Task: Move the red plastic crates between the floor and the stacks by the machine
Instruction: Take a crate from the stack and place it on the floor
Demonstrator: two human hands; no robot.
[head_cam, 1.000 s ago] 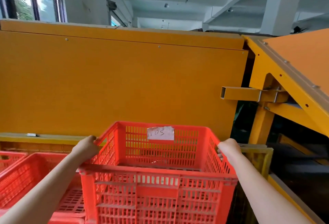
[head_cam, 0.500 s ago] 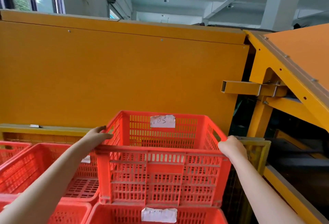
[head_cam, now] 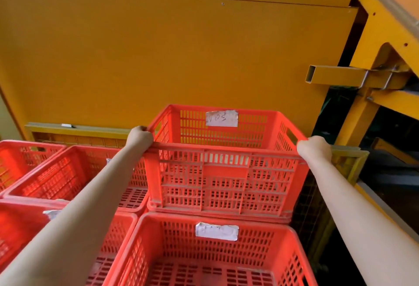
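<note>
Nearest, in front of the held crate (head_cam: pixel 226 176), an open red crate (head_cam: pixel 215 260) with a paper label (head_cam: pixel 217 231) on its far wall lies lower. The held crate's base now sits level with that crate's far rim, just behind it. It looks set down on a stack there, though what bears it is hidden. The left hand (head_cam: pixel 139 137) curls over the held crate's near-left rim corner and the right hand (head_cam: pixel 314 150) clamps the near-right corner, so both fists are closed on the rim. To the left of the held crate, more red crates (head_cam: pixel 68 172) stand lower in a row. Behind it rises the yellow machine panel (head_cam: pixel 170 58), with a square tube (head_cam: pixel 333 76) up to its right.

A second ago the crate hung close to the body, its near wall filling the bottom of the view. Half a second ago it was pushed out and lower, over the labelled crate. Now it is down and upright beside the machine. I judge this placing nearly done, with only the release left.
</note>
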